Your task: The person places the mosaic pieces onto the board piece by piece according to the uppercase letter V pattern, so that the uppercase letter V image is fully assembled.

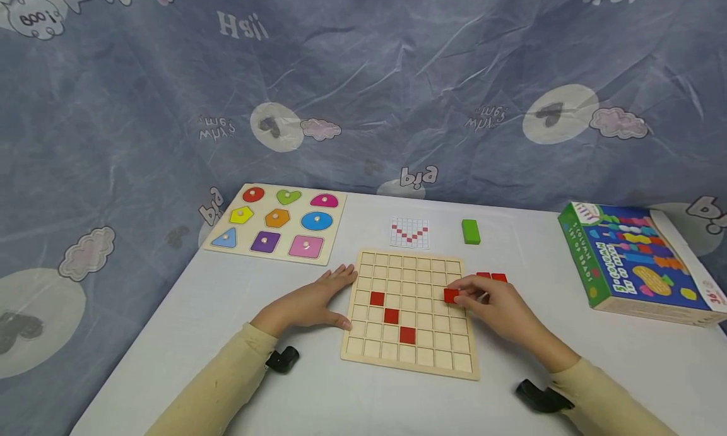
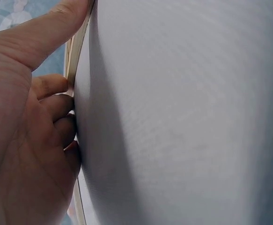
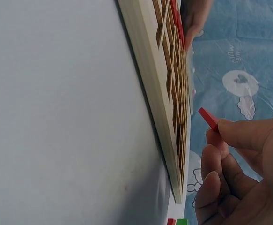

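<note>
Right grip (image 1: pixel 496 303) pinches red tile (image 3: pixel 208 119), long axis toward 11 o'clock (right-wrist view), left grip (image 1: pixel 309 302) spread, box (image 1: pixel 642 265) marked "COLUMN".

My left hand (image 1: pixel 315 303) is at the left edge of the board (image 1: pixel 392 352), its back upward, thumb spread from the fingers. My right hand (image 1: pixel 496 303) hovers at the right edge, thumb and forefinger pinched, other fingers curled. Both my sleeved forearms (image 1: pixel 227 379) angle inward.
</note>
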Demonstrator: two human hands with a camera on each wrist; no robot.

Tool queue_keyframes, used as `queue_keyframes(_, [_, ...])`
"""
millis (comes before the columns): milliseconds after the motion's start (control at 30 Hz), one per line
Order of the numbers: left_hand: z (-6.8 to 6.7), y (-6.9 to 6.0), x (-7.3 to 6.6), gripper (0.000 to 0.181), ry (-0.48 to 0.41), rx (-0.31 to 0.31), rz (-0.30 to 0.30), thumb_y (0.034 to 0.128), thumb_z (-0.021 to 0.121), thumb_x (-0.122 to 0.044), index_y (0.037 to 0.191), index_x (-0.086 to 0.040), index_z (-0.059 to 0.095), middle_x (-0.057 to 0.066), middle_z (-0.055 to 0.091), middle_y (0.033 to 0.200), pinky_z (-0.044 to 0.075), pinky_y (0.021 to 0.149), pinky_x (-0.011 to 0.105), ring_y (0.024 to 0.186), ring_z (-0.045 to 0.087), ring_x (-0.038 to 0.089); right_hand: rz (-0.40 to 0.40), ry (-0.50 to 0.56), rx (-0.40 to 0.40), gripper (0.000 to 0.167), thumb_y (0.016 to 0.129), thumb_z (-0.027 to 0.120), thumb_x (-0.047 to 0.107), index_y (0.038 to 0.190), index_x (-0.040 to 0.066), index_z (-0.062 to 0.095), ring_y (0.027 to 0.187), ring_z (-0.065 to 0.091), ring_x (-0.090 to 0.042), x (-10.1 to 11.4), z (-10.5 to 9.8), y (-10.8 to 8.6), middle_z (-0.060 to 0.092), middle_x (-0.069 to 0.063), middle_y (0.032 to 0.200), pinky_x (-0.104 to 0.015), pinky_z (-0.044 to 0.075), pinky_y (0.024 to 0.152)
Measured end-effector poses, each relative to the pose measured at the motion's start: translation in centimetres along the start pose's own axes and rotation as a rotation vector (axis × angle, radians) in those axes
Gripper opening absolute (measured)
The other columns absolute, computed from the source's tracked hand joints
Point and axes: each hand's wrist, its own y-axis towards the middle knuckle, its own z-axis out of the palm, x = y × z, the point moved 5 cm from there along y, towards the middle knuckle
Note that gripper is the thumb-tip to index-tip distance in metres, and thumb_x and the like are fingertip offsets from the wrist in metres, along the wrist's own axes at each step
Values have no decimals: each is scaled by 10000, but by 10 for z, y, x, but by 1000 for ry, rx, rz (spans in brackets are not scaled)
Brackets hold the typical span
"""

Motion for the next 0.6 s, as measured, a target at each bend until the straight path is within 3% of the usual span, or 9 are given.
queue_keyframes(600, [1, 0, 1, 1081, -3, -4, -3, 769, 857, -485, 1620, -144, 284, -3, 167, 1697, 116, 1275, 378, 1566, 82, 191, 30, 5, 54, 214, 904, 789, 186, 1110, 227, 750, 790, 598, -148, 24, 22, 13, 681, 104, 878, -241, 525, 672])
